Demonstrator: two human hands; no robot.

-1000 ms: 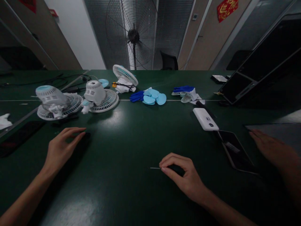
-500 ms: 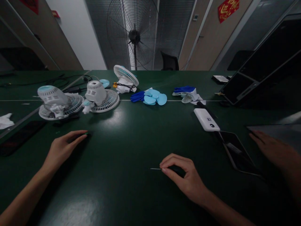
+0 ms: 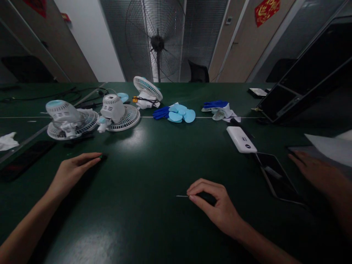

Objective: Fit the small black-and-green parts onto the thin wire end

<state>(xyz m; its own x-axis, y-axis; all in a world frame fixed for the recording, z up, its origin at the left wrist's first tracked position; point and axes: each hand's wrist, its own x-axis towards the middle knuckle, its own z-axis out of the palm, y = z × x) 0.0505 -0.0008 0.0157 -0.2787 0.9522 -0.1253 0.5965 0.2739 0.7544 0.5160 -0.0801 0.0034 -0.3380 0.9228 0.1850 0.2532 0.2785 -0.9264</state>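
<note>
My right hand [image 3: 213, 205] is closed round the dark handle of a screwdriver [image 3: 182, 196]. Its thin metal shaft points left, low over the green table [image 3: 137, 220]. At the left, my left hand [image 3: 75, 170] pinches a small dark and green object [image 3: 102, 157] between thumb and fingertips; its kind is too small to make out. Beyond that hand lie two white fans, one fan [image 3: 64, 119] face down on its grille and another fan [image 3: 115, 113] beside it.
A third fan [image 3: 147, 93], light-blue fan blades [image 3: 181, 113] and blue-and-white gloves [image 3: 217, 106] lie farther back. On the right are a white power bank [image 3: 241, 139], a phone [image 3: 279, 178] and another person's hand [image 3: 321, 172]. A dark flat device [image 3: 26, 159] lies at left.
Both my hands stay almost still, with the same things in them. At the right edge, a white sheet has come into view above the other person's hand.
</note>
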